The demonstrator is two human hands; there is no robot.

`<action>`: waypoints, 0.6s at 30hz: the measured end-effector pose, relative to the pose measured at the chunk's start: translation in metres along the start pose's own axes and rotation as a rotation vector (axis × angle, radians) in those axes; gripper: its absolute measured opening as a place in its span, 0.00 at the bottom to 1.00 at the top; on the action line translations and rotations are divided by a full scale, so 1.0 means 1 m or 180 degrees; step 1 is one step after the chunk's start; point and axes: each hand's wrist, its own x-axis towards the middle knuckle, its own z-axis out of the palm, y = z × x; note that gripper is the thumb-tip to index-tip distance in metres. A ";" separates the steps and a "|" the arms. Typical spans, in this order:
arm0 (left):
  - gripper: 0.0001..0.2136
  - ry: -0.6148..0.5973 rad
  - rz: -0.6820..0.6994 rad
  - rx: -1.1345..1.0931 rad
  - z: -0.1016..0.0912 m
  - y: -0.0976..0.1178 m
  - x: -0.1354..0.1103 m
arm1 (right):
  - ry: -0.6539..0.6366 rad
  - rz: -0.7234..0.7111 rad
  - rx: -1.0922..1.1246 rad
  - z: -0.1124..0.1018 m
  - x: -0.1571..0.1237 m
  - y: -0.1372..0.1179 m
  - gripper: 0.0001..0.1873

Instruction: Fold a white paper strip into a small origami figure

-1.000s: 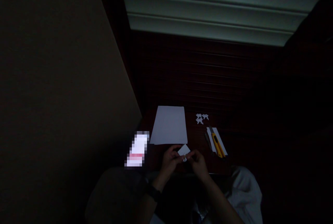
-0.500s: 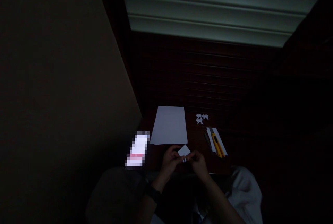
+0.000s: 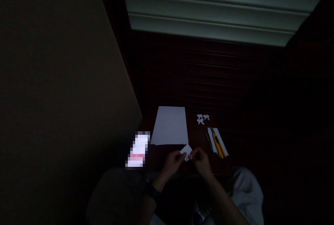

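In dim light my left hand [image 3: 172,162] and my right hand [image 3: 200,160] meet over the near edge of a dark table [image 3: 195,138]. Both pinch a small white piece of paper [image 3: 186,149] held between their fingertips. A white sheet of paper [image 3: 170,126] lies flat just beyond the hands. To the right lie a yellow utility knife [image 3: 218,146] on a narrow white strip [image 3: 220,140], and a small cluster of folded white paper pieces [image 3: 202,118] farther back.
A bright blurred screen [image 3: 138,149] sits at the table's left edge. A plain wall [image 3: 57,78] rises on the left and a pale blind [image 3: 214,9] hangs above dark wooden slats. A dark pen-like item [image 3: 208,141] lies beside the knife.
Both hands have shifted slightly right and closer together, and the small paper piece now shows less between the fingers.
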 end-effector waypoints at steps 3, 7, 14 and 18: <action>0.17 0.0061 0.0134 0.0188 0.002 0.002 -0.002 | 0.0019 -0.0040 0.0115 0.000 0.001 0.001 0.10; 0.17 0.0210 0.0214 0.0299 0.002 0.001 -0.004 | -0.0175 0.0086 0.0327 0.000 0.001 0.005 0.13; 0.16 0.0109 0.0183 0.0024 0.000 0.004 -0.004 | -0.0306 0.0209 0.0603 -0.001 0.002 0.009 0.15; 0.17 0.0118 0.0147 -0.0073 -0.001 0.009 -0.005 | -0.0430 0.0383 0.0727 -0.002 0.002 0.006 0.17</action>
